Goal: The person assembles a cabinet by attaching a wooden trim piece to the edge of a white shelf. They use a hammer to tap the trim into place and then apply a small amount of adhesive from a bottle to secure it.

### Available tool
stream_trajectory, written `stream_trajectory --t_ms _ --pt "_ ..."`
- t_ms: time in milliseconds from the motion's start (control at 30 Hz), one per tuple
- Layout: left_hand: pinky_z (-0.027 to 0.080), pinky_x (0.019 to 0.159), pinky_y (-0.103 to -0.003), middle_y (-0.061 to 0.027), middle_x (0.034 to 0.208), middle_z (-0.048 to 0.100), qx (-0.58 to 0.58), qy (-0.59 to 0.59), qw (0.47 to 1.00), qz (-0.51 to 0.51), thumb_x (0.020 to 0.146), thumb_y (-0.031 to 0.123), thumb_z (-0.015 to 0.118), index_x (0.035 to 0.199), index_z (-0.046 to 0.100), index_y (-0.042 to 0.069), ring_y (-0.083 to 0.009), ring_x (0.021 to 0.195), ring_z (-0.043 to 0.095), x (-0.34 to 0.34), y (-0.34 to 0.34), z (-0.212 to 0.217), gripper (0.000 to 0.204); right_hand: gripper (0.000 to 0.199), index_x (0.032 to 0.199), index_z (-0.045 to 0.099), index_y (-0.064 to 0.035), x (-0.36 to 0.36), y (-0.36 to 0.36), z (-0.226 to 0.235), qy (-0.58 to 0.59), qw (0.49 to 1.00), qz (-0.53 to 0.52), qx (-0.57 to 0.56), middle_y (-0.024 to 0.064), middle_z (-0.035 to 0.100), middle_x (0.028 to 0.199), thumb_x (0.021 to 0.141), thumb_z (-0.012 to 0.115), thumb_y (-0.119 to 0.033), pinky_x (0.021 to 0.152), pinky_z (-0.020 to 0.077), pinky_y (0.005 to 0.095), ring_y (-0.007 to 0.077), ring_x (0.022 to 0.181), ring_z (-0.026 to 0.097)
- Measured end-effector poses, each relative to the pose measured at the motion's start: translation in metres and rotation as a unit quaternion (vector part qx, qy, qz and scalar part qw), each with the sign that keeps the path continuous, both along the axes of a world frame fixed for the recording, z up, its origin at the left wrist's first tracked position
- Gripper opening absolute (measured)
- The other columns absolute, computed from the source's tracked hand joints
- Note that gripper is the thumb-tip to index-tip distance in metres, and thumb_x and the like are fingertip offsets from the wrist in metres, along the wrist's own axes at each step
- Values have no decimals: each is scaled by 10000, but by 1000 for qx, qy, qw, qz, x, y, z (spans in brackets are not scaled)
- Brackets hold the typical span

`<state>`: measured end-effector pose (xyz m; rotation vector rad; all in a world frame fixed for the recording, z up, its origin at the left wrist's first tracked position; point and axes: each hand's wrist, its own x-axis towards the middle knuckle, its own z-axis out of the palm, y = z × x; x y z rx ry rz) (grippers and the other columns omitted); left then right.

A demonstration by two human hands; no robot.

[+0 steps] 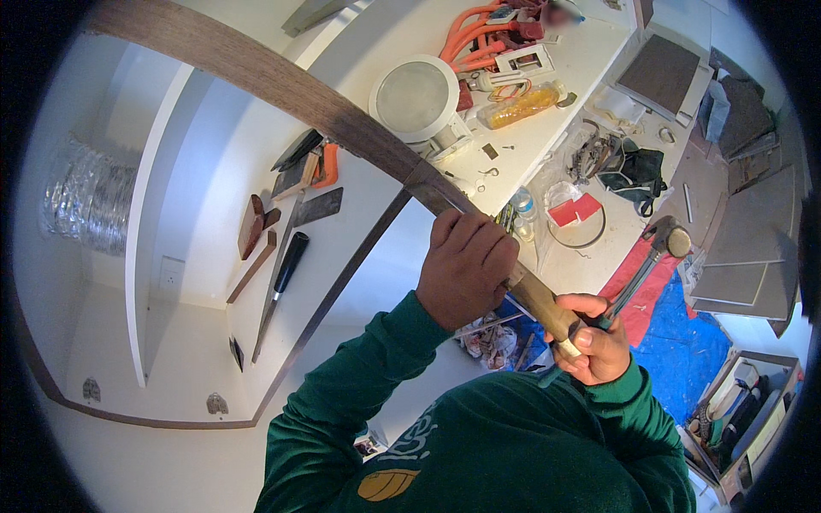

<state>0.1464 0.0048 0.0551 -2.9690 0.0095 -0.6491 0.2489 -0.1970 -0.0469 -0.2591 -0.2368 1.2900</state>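
My left hand (466,261) is wrapped round what looks like a chisel, its wooden handle (547,308) running down to the right. The end toward the dark wooden strip (256,68) meets or nearly meets that strip; my fingers hide part of it. My right hand (596,349) is closed round the shaft of a hammer (637,272), its head up and to the right. The right thumb and fingers are close beside the pale butt end of the wooden handle.
Left, a white cabinet (158,214) holds a silvery flexible duct (90,197), a black-handled tool (292,261) and wood offcuts (254,227). Beyond stands a white worktop with a round lamp (416,96), orange cables (475,38) and a bottle (522,104). A blue sheet (663,321) lies right.
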Motion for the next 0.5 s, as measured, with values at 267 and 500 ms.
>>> stream_trajectory --t_ms 267,500 --pt "388 923 -446 -54 923 565 -20 -19 1000 -9 626 130 698 938 601 96 -255 978 546 0 1 5 329 552 1329 529 20 -1 -2 4 -4 1000 -3 0 237 676 929 826 718 -108 427 397 243 94 445 451" --pt "388 916 -453 -56 965 598 -24 -8 1000 7 580 153 714 937 608 100 -270 982 559 -3 2 3 376 521 1322 536 -11 0 -5 12 -28 999 -6 -17 254 670 949 837 697 -116 420 419 249 99 428 439"
